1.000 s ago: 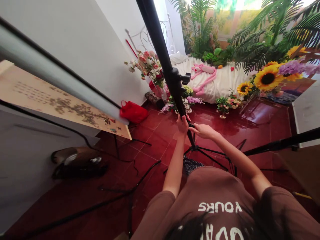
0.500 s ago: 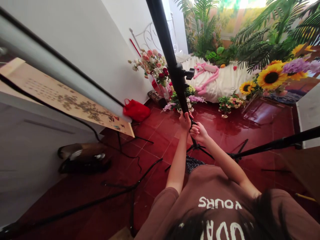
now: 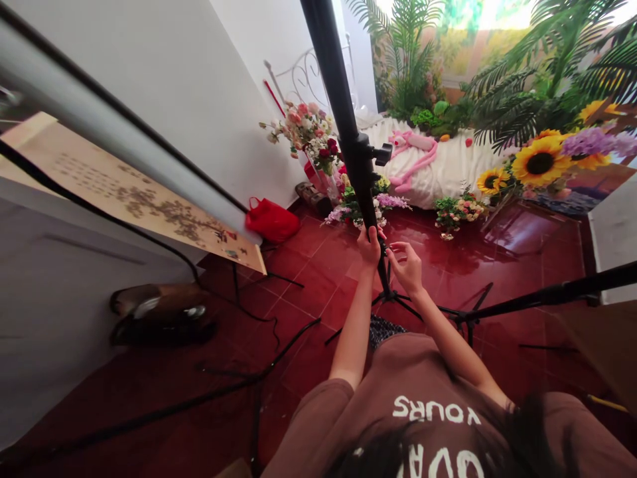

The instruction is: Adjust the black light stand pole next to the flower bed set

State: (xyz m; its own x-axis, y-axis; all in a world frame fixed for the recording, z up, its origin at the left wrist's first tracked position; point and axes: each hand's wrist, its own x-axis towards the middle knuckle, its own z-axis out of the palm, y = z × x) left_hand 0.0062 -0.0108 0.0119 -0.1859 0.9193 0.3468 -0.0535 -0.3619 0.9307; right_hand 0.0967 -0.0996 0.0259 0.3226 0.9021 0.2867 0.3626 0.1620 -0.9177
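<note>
A tall black stand (image 3: 359, 166) rises in front of me, its tripod legs spread on the red floor. My left hand (image 3: 369, 247) is wrapped round its pole, below a collar with a black knob (image 3: 383, 155). Just right of the pole, my right hand (image 3: 404, 264) has its thumb and index fingertips at a small dark part on the pole, probably a lower knob. My fingers partly hide that part, and the other fingers are loosely bent.
Flower bunches (image 3: 308, 133) and a white-draped bed (image 3: 448, 166) with a pink plush toy (image 3: 415, 149) lie ahead. A red bag (image 3: 273, 220) and scroll (image 3: 164, 206) are left. Sunflowers (image 3: 540, 162) and another black stand (image 3: 547, 295) are right; black legs (image 3: 213, 398) cross the lower left.
My right hand has turned and shifted slightly right, its fingers less tightly curled than before. My left hand stays on the pole.
</note>
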